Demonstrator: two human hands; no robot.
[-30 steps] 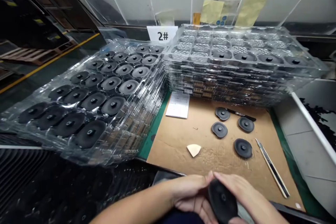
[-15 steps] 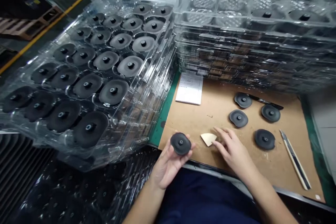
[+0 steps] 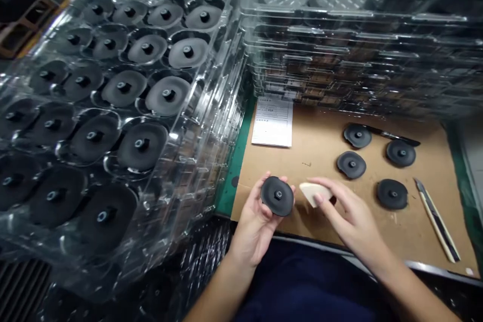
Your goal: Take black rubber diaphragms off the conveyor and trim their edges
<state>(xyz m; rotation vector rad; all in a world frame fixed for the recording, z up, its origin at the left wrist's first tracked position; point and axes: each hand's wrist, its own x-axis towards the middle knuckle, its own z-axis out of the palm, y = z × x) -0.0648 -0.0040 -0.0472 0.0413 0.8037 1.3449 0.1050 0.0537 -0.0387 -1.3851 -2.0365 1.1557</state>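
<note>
Holds black disc in left hand. Pinches cream wedge in right hand (just beside the disc).

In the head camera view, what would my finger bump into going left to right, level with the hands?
Clear plastic tray stack, round black disc in the left hand, cream wedge-shaped piece in the right hand, lowest black disc on the brown cardboard, thin white-and-black knife.
</note>
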